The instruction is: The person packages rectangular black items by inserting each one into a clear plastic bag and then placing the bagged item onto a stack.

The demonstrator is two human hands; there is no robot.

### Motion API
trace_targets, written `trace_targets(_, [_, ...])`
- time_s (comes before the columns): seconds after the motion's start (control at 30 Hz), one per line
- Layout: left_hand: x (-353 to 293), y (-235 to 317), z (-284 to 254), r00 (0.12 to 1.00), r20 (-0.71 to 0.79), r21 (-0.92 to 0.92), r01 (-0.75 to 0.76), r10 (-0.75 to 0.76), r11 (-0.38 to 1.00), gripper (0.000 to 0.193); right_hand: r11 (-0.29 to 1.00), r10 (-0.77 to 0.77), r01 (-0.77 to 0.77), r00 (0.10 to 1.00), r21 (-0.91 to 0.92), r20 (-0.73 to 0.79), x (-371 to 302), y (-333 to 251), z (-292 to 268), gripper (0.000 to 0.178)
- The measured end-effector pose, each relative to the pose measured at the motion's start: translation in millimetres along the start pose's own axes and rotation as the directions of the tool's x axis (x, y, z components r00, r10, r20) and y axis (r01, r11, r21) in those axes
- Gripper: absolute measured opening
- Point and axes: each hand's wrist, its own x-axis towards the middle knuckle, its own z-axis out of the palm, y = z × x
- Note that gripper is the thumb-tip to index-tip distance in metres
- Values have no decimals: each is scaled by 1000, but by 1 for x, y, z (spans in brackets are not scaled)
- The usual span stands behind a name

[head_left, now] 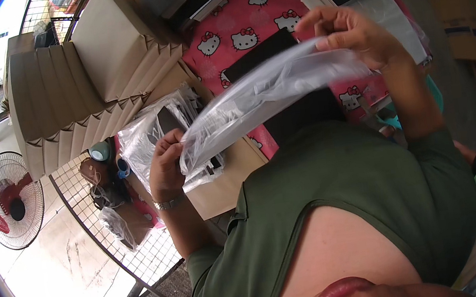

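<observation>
A clear plastic bag (266, 92), blurred by motion, stretches in a slanting arc between my two hands in front of my chest. My left hand (168, 162), with a metal band at the wrist, pinches its lower left end. At the upper right, my right hand (355, 37) grips the other end between thumb and fingers. Beneath the bag lie dark flat sheets (303, 117) on a pink cloth (228, 29) printed with cartoon cat heads. Below and beside my left hand is a pile of plastic-wrapped dark pieces (140, 142).
Tall stacks of brown folded board (56, 88) stand at the left. Further left is a standing fan (15, 202) near a wire grid (101, 226). More clear plastic sleeves (396, 22) lie right of my right hand. A cardboard box (468, 28) sits at the far right.
</observation>
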Motion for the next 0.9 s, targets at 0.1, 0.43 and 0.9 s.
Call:
trace_targets(0.1, [7,-29,-12,990,64,-29,131,-129,991,8,967,163,-168,986,191,41,-15,49,-14,35])
trace_targets(0.43, [129,-222,-67,983,97,-279,178,-157,944,26,766,473,-398,881,505,-23,3,219,-79,37])
trace_targets(0.9, [48,-97,-2,925,326,148,155,-196,977,20,866,499,-490,842,-98,203,29,174,-65,35])
